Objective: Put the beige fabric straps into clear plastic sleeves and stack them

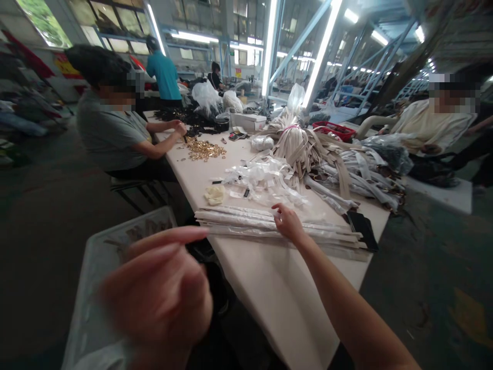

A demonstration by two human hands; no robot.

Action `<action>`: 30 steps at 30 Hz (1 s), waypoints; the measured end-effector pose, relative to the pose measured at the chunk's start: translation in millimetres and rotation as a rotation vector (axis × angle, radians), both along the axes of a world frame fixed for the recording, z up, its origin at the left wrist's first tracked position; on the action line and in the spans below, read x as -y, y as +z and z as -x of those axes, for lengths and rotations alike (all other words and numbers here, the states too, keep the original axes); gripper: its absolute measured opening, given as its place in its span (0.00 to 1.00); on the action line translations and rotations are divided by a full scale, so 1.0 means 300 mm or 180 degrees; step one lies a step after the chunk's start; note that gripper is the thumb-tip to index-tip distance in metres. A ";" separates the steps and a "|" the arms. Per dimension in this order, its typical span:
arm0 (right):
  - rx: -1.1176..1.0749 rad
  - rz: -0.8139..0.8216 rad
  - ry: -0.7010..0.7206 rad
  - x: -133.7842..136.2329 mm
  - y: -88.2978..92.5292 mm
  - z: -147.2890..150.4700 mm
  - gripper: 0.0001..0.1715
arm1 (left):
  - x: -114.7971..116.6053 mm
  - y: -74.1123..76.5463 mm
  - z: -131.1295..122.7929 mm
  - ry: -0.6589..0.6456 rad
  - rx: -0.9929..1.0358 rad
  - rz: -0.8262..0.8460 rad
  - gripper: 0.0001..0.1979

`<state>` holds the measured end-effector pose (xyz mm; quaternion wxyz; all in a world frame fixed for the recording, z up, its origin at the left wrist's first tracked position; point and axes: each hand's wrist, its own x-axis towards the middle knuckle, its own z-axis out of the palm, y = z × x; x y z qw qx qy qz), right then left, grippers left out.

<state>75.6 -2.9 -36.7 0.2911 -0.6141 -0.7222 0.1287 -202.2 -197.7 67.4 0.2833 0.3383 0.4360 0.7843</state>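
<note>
My left hand (165, 288) is raised close to the camera, partly blurred. Its index finger stretches to the right and the other fingers bend loosely; I see nothing held. My right hand (287, 221) is over a row of long, pale, plastic-wrapped strips (239, 221) lying across the table. Its fingers are bent and apart, the index finger pointing left, and the fingertips are small in view; whether they press on the strips I cannot tell. Just beyond them are a heap of clear plastic wrappers (265, 177) and a crumpled pale yellow piece (214, 195).
On the white table (265, 277) are a large bundle of beige straps (292, 144), gold metal pieces (206, 149) and black flat pieces (362, 230). A plastic bin (87, 288) stands at left. Co-workers sit at the left (111, 128) and right (423, 123).
</note>
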 end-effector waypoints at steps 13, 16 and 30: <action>-0.0556 0.0655 0.0733 0.154 -0.022 0.049 0.17 | -0.486 -0.441 -0.397 -0.2070 -0.0272 0.0735 0.09; -0.0528 0.0648 0.0767 0.173 -0.024 0.052 0.17 | -0.499 -0.462 -0.408 -0.1870 -0.0228 0.0800 0.08; -0.0668 0.0075 0.0482 0.169 -0.067 0.054 0.19 | -0.494 -0.443 -0.414 -0.1770 -0.0528 0.0862 0.08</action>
